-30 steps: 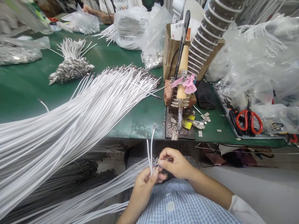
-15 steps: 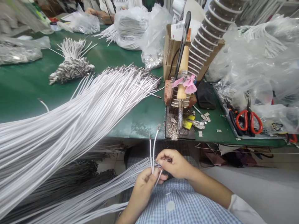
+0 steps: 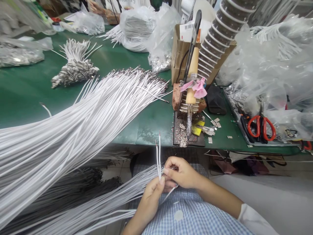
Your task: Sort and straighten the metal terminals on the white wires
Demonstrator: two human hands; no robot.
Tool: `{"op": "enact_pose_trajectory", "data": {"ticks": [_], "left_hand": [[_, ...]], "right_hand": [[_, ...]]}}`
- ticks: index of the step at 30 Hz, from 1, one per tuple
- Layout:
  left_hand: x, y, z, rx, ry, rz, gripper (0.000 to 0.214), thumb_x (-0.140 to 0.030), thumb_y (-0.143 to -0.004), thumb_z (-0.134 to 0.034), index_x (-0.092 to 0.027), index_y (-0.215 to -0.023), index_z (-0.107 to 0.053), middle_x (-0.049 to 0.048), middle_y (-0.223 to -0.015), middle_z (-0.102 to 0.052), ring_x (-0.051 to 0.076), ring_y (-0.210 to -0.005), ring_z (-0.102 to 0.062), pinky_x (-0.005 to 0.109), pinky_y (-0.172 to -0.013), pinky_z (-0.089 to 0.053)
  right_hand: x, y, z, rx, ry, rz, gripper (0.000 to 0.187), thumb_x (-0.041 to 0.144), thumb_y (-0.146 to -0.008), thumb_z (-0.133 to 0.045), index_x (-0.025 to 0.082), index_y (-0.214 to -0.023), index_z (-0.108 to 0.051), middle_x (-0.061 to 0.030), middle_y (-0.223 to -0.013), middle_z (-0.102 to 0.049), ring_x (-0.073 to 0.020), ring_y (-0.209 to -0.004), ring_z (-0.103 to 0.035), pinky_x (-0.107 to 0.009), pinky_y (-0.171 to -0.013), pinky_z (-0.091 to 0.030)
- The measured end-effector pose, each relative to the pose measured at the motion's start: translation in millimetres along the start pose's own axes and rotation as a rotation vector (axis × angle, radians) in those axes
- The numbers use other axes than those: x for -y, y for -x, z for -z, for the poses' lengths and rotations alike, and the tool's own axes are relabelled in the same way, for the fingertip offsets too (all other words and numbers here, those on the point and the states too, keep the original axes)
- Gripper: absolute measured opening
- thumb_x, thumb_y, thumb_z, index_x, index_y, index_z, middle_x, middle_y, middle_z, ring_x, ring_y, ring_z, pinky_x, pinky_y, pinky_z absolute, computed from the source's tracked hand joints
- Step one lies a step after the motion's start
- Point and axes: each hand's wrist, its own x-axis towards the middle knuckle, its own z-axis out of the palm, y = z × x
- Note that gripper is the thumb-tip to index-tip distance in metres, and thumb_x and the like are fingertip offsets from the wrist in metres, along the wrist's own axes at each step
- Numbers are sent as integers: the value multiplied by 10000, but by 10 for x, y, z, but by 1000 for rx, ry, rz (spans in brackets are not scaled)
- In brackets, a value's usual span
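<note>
My left hand [image 3: 152,195] is closed around two thin white wires [image 3: 158,156] that stand upright from its fingers, just below the table's front edge. My right hand [image 3: 183,172] pinches at the same wires where they leave the left hand. A further white wire [image 3: 171,192] hangs down beneath the right hand. More white wires [image 3: 117,202] run from my lap off to the left. A very large bundle of white wires [image 3: 80,117] with metal ends lies across the green table [image 3: 24,94] on the left.
A soldering iron on a stand [image 3: 189,98] sits at the table's front edge above my hands. Red-handled scissors [image 3: 261,127] lie to the right among plastic bags [image 3: 269,65]. A smaller wire bundle [image 3: 74,70] and bagged parts [image 3: 139,27] lie further back. Another person's hand [image 3: 97,8] shows at the far edge.
The upright wire that leaned right has straightened beside the other. The loose wire under my right hand has dropped lower. My hands stay in place.
</note>
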Motion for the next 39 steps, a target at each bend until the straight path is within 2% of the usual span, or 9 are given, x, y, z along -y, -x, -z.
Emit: {"op": "enact_pose_trajectory", "data": {"ticks": [6,11,15,18,23,28,32,39], "left_hand": [[-100,29,-29,-33,-107,27,349,-437,-850,-488,-183,-1000,-674,77,-883,-725,243,-857,-643,359,-831,-456],[-114,58,-42,46,-265,16,330,-410,-857,-484,-197,-1021,-676,83,-954,-715,256,-942,-621,366,-882,-429],[-95,61,-34,68,-300,-16,336,-399,-881,-440,-213,-1036,-673,74,-957,-712,244,-938,-617,349,-881,-422],[-116,50,-30,25,-332,-64,348,-402,-888,-422,-213,-995,-693,67,-935,-712,239,-919,-611,327,-868,-414],[-143,45,-30,2,-331,-95,344,-402,-878,-440,-198,-935,-712,68,-930,-704,241,-890,-603,309,-834,-426],[-122,46,-31,38,-364,-112,320,-358,-890,-437,-196,-947,-707,67,-904,-705,231,-856,-610,299,-803,-436],[-104,38,-34,54,-373,-123,317,-341,-894,-436,-186,-944,-708,73,-909,-705,232,-852,-611,303,-793,-444],[-112,42,-9,38,-388,-144,284,-322,-887,-461,-187,-1001,-683,59,-933,-704,218,-859,-613,302,-806,-450]], "right_hand": [[39,-18,38,-89,-163,-5,278,413,-769,-585,157,-716,-490,12,-615,-527,-96,-532,-479,-215,-519,-383],[56,-63,48,-101,-209,-25,316,439,-736,-621,150,-846,-558,44,-573,-473,-74,-476,-411,-196,-465,-340],[25,-56,21,-99,-144,20,330,468,-772,-567,151,-694,-518,37,-569,-450,-72,-490,-395,-196,-470,-335],[7,-22,-10,-55,-140,-10,349,480,-781,-552,153,-674,-491,33,-575,-454,-69,-478,-413,-184,-443,-336],[9,34,-45,54,-301,-118,374,530,-767,-542,174,-696,-454,46,-507,-461,-72,-362,-415,-174,-337,-317],[-6,18,-22,-16,-201,-50,336,479,-759,-581,163,-685,-491,30,-538,-484,-84,-425,-447,-190,-398,-345],[-12,-14,1,-100,-158,7,356,497,-748,-591,160,-696,-487,31,-577,-458,-81,-483,-421,-198,-458,-348],[0,17,14,-31,-125,0,393,536,-770,-550,169,-666,-457,32,-556,-462,-87,-468,-427,-200,-451,-347]]}}
